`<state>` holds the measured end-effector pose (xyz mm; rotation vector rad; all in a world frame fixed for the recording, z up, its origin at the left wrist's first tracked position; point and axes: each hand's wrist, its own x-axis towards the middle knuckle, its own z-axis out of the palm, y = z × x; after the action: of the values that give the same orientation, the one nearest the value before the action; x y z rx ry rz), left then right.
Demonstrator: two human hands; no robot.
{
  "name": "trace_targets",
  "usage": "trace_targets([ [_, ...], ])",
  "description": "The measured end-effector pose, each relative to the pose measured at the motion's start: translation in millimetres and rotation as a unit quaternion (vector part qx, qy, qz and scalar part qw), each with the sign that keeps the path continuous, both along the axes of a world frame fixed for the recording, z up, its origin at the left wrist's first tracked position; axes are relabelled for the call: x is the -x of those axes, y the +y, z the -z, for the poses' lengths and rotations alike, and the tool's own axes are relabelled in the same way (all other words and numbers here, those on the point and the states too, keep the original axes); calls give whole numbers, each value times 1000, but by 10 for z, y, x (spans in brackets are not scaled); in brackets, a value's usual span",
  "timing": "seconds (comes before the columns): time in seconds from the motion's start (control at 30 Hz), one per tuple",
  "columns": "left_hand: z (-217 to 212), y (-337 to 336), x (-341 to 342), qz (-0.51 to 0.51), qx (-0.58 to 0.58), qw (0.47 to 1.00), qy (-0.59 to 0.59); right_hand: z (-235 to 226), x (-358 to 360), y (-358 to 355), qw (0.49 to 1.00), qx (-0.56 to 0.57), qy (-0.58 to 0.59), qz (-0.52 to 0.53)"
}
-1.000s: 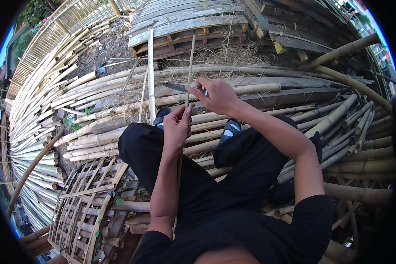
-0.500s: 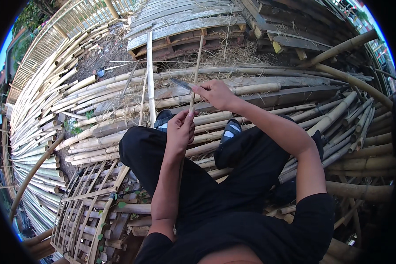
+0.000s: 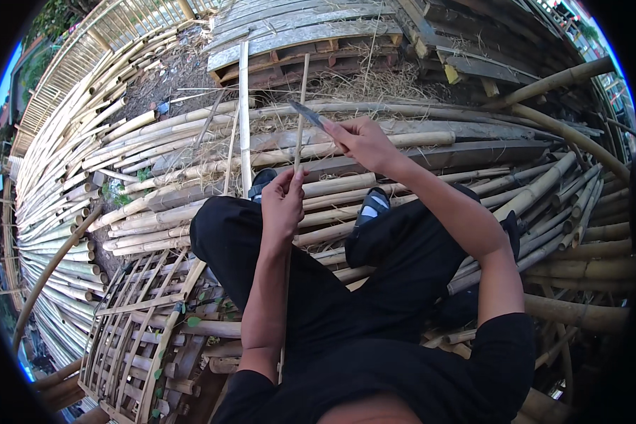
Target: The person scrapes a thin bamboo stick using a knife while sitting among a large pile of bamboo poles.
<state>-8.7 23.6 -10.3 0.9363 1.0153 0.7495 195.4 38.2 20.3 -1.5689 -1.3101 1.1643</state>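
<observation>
A thin bamboo strip [image 3: 302,113] stands upright before me, pinched in my left hand [image 3: 283,205] with the fingers closed round it. Its lower part runs down behind my left forearm. My right hand [image 3: 360,143] is closed on a knife [image 3: 308,114], whose handle is hidden in the fist. The grey blade points up and to the left, its tip close to the strip; I cannot tell whether they touch. A wider pale bamboo slat [image 3: 244,120] stands just left of my hands, in no hand.
Long bamboo poles [image 3: 131,145] lie stacked at left and under my feet. A wooden pallet [image 3: 311,42] rests at the far side, beside stacked timber [image 3: 466,49]. A woven bamboo lattice [image 3: 131,339] sits at lower left. Thick poles [image 3: 558,81] slant across the right.
My right hand with the knife has moved slightly right and away from the strip, the blade tilting up. The left hand and the strip have shifted a little left.
</observation>
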Motion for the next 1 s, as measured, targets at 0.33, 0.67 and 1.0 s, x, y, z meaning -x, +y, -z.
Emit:
trace_targets([
  [0.33,-98,-29,-26,-3,5,1000,-17,7,-518,90,951,-97,-285,62],
  [0.67,-96,-34,-65,4,5,999,-32,-131,-67,17,978,-98,-182,5],
  [1.0,-156,-39,-72,11,6,1000,-26,8,102,-86,932,-249,-248,-91],
])
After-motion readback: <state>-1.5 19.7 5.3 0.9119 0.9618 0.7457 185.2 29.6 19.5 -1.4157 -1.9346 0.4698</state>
